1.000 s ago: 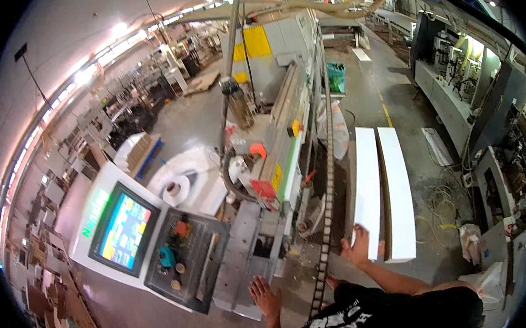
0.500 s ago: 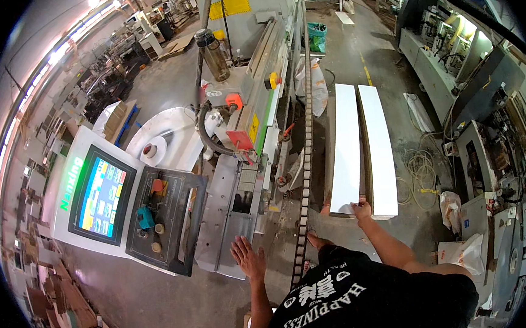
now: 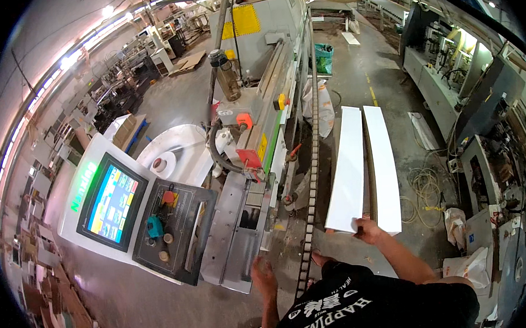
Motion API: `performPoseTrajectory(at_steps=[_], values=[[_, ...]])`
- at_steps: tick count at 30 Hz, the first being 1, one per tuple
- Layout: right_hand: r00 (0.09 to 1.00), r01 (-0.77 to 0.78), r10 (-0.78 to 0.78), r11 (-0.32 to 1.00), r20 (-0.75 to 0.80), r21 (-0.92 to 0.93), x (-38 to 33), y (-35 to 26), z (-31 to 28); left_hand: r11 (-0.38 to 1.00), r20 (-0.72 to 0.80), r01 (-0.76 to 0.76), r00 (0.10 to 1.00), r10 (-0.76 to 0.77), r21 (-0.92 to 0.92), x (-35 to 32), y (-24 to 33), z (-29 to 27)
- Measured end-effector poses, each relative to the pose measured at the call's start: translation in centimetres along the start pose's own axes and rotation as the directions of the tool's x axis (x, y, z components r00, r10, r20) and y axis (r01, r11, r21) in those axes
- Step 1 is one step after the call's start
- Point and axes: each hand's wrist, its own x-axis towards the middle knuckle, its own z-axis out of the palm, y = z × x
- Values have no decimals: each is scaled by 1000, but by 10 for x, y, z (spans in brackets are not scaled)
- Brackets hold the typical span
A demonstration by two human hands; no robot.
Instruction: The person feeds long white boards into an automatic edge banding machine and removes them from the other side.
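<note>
Workshop, grey concrete floor (image 3: 354,66). Yellow sign (image 3: 245,20) on machine. Our right hand (image 3: 368,230) has fingers closed on white panel (image 3: 346,170); left hand (image 3: 263,278) flat, fingers spread, holding nothing.

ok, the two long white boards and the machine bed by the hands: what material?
White boards: look like laminated or coated panel, smooth matte white faces, square edges; core not visible. The right hand grips the nearer end. Machine bed by the left hand: bare grey metal, dull sheen.
</note>
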Motion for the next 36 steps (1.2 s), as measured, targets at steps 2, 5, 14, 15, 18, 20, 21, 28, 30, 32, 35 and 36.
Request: performPoseTrajectory(at_steps=[2,5,14,15,18,20,21,28,30,32,35,36], values=[[986,4,9,997,167,-77,-46,4,63,928,33,147,989,-144,-342,-18,44,2],[926,-151,186,980,328,-129,-51,31,91,465,339,473,875,-345,-748,-34,40,48],[929,-195,240,964,281,-180,-32,85,130,173,414,640,655,-632,-749,-49,18,39],[952,-186,187,982,244,-25,-26,69,136,186,366,603,670,-646,-776,-47,12,27],[993,-27,-3,969,119,246,20,25,98,172,285,597,591,-754,-783,-50,63,-10],[995,-62,32,939,93,338,35,6,106,242,182,519,636,-750,-820,-53,32,-20],[996,-66,37,907,79,415,29,-5,125,277,125,478,651,-748,-833,-57,9,-23],[983,-179,183,938,14,297,32,8,167,723,-341,331,713,-612,-606,-82,-64,-56],[979,-204,196,966,61,161,23,30,177,749,-429,341,653,-623,-569,-95,-62,-79],[957,-277,274,961,94,23,-16,46,214,817,-592,395,563,-577,-421,-120,-88,-106],[917,-373,385,921,108,-111,-29,84,235,752,-783,656,434,-445,-64,-171,-154,-130],[887,-426,442,895,132,-130,-29,100,237,698,-794,714,391,-465,-56,-181,-157,-140]])
